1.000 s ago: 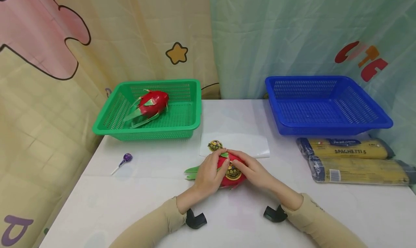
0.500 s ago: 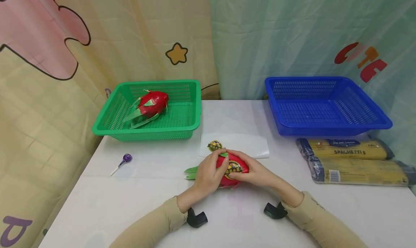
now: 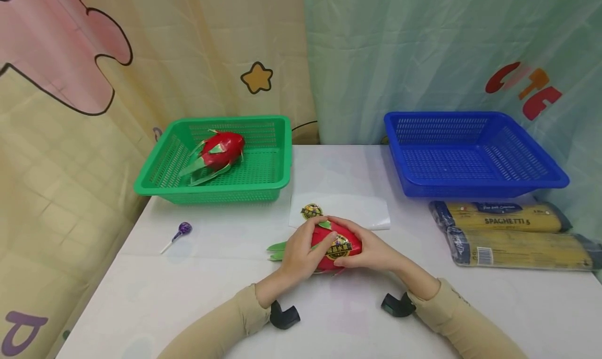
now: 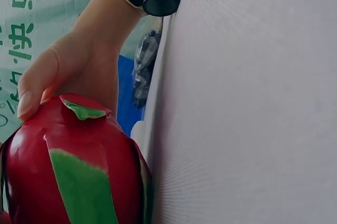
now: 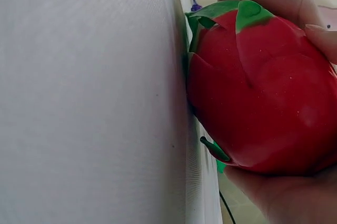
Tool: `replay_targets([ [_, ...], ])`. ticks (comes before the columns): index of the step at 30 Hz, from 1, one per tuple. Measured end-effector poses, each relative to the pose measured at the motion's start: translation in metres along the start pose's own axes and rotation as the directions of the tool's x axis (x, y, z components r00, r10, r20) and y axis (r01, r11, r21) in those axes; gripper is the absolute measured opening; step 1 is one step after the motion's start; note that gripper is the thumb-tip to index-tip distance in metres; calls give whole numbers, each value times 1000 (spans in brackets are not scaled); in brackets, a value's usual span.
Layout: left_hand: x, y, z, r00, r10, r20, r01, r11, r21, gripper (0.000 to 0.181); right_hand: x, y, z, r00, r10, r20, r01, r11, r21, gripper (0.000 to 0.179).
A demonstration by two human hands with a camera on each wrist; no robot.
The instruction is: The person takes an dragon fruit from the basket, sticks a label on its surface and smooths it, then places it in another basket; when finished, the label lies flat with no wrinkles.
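Both hands hold a red dragon fruit (image 3: 351, 235) with green leaf tips, low over the white table in the middle of the head view. A round black-and-gold sticker (image 3: 339, 248) lies on its upper side. My left hand (image 3: 300, 250) curls around the leafy end, thumb at the sticker's left edge. My right hand (image 3: 376, 252) grips the other end, thumb at the sticker's lower edge. The right wrist view shows the fruit's red side (image 5: 263, 92) between fingers of both hands. Just behind the hands, a white backing sheet (image 3: 362, 212) carries a matching sticker (image 3: 311, 211).
A green basket (image 3: 226, 195) at back left contains another dragon fruit (image 3: 224, 149). At back right stands a blue basket (image 3: 484, 187), with two spaghetti packs (image 3: 508, 215) in front of it. A purple lollipop (image 3: 184, 228) lies on the table (image 3: 141, 296) at left.
My right thumb has slid from the sticker's upper part down to its lower edge, uncovering more of it. The left thumb has shifted slightly onto the sticker's left side. The fruit stays in place.
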State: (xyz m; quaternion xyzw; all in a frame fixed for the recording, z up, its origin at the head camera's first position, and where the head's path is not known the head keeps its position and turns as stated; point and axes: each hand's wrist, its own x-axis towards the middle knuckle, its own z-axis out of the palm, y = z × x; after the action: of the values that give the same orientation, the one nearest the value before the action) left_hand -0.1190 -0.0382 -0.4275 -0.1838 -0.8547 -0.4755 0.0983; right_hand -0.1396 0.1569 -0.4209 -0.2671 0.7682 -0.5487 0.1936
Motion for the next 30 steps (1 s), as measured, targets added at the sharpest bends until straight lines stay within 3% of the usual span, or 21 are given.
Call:
replay_targets([
  [5, 0, -1, -2, 999, -7, 40, 7, 1000, -2, 48, 0, -1, -5, 999, 5, 43, -6, 1000, 21, 76],
  [9, 3, -2, -8, 991, 17, 130, -13, 999, -31, 45, -1, 1, -9, 994, -36, 107, 26, 995, 94, 74],
  [13, 6, -4, -18, 966, 15, 257, 21, 990, -138, 42, -1, 5, -12, 986, -71, 150, 45, 984, 174, 69],
  [16, 8, -5, -25, 941, -6, 339, 70, 982, -175, 47, -1, 5, -12, 987, -55, 149, 27, 983, 182, 63],
  [19, 9, -5, -28, 920, -25, 391, 99, 981, -169, 57, 0, 4, -11, 990, -13, 139, -8, 989, 149, 57],
  [22, 9, -5, -29, 908, -24, 417, 106, 979, -175, 61, 0, 3, -10, 990, 13, 141, -34, 988, 150, 56],
  [25, 9, -6, -28, 910, -19, 414, 107, 976, -189, 62, 0, 1, -9, 991, 12, 131, -32, 988, 152, 53],
  [30, 6, -6, -22, 939, 33, 341, 19, 989, -148, 69, 0, -3, 0, 1000, 12, 4, -12, 998, 59, 47],
])
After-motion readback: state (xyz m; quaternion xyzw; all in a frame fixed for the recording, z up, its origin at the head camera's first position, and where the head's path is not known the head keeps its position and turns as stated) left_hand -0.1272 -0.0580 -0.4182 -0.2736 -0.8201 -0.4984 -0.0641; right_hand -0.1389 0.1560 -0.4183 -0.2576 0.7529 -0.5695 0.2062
